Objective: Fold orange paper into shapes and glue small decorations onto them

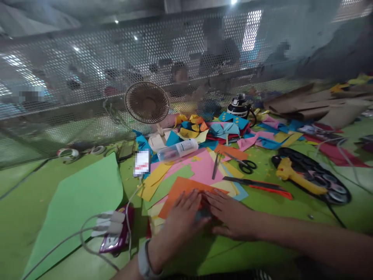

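A sheet of orange paper (pixel 179 187) lies on a pile of coloured sheets in front of me. My left hand (pixel 183 212), with a pale band on its wrist, rests on the paper's near part, fingers stretched forward. From the right, my right hand (pixel 229 212) meets it, its fingers also laid out flat on the orange sheet. The fingertips of both hands come close together near the middle; the paper under the palms is hidden. Just beyond are tweezers (pixel 215 165), black-handled scissors (pixel 247 166) and an orange-and-black cutter knife (pixel 259 186).
A yellow glue gun (pixel 301 178) lies on a black tray (pixel 340 194) at right. To the left are a large green sheet (pixel 81 202) and a purple power strip (pixel 116 239) with cables. A fan (pixel 147 103), clear bottle (pixel 171 151) and black jug (pixel 239 107) stand before a perforated screen (pixel 87 77).
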Motion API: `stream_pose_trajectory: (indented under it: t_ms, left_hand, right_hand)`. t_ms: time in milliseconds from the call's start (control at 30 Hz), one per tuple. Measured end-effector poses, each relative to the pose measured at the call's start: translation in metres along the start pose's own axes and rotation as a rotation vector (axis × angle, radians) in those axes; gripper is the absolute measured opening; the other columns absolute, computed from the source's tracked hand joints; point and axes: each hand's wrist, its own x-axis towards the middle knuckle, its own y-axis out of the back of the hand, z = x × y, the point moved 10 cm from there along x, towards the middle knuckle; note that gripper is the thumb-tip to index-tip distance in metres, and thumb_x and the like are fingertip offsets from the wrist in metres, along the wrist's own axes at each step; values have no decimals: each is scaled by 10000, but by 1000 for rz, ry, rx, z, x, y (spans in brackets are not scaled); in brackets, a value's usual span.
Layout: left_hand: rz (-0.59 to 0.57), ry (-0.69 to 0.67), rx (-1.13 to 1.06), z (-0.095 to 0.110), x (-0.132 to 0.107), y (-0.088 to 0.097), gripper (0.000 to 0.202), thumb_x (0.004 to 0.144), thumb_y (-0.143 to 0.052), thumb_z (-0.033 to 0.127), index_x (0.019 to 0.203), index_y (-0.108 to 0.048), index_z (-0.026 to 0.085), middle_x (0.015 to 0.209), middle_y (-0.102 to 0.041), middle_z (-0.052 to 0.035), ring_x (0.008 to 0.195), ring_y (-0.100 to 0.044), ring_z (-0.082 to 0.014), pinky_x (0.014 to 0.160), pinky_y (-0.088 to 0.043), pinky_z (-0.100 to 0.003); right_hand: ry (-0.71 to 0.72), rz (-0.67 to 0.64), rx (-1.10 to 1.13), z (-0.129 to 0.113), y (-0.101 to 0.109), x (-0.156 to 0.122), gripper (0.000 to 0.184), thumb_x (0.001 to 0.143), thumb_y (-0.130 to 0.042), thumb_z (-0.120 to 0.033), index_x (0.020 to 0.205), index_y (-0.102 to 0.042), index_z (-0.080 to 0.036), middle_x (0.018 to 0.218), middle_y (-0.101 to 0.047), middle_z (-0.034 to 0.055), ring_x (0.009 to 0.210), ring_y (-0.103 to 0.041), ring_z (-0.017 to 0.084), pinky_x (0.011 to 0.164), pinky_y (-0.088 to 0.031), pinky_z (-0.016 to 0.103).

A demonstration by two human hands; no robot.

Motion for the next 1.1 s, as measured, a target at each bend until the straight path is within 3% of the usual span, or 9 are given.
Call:
stream_pose_trajectory:
  t_ms: [133, 233, 367, 567, 700, 833, 1100]
  left_hand:
    - [24, -76, 53, 20, -11, -20, 857, 856, -300, 687, 1461, -175, 94, 1492, -261, -205, 1383, -232, -320, 1131, -156, -505]
    - [45, -60, 64, 23, -15, -26, 951, 812, -293, 743, 1460, -165, 59, 1498, -207, -233, 1393, -164, -352, 1132, -85, -548]
    - [-23, -9, 30, 23, -16, -31, 1033, 781, -283, 778, 1439, -188, -13, 1496, -156, -269, 1394, -105, -375, 1127, -136, -535]
    - [0, -70, -15, 29, -23, -20, 1005, 781, -326, 768, 1483, -81, 93, 1527, -100, -208, 1407, -60, -343, 1133, -126, -514]
    - [-49, -58, -51, 28, -24, -19, 997, 744, -358, 795, 1491, -84, 195, 1542, -17, -155, 1409, -27, -344, 1131, -97, -521]
    - [-108, -22, -64, 26, -22, -23, 1004, 735, -336, 811, 1488, -113, 185, 1540, -4, -158, 1408, 14, -339, 1130, -76, -519]
    - [-150, 6, -57, 26, -20, -25, 1010, 745, -337, 802, 1488, -103, 159, 1536, 21, -158, 1408, 35, -322, 1141, -44, -481]
  right_hand:
    - [12, 17, -17, -1, -1, 0, 749, 909, -339, -584, 1470, -207, -106, 1522, -198, 150, 1415, -122, 259, 1161, -112, 455]
    - [14, 44, -37, -3, 2, -2, 759, 902, -343, -597, 1471, -206, -113, 1519, -205, 148, 1413, -135, 256, 1158, -128, 462]
    - [7, 16, -52, -6, 3, -2, 767, 902, -325, -607, 1462, -228, -92, 1518, -198, 157, 1411, -140, 268, 1152, -133, 482]
    - [7, 11, -64, -1, 3, -6, 783, 893, -331, -621, 1463, -227, -94, 1522, -184, 153, 1414, -130, 262, 1155, -137, 466]
    - [-54, 46, -101, 13, 5, -19, 797, 885, -341, -632, 1459, -245, -87, 1518, -192, 164, 1413, -135, 269, 1149, -171, 470]
    - [-71, 111, -118, 20, 10, -28, 761, 894, -342, -618, 1466, -234, -127, 1526, -184, 138, 1410, -158, 255, 1145, -186, 464]
    - [-94, 105, -128, 25, 6, -27, 796, 884, -316, -649, 1460, -252, -105, 1517, -215, 149, 1404, -177, 261, 1149, -189, 436]
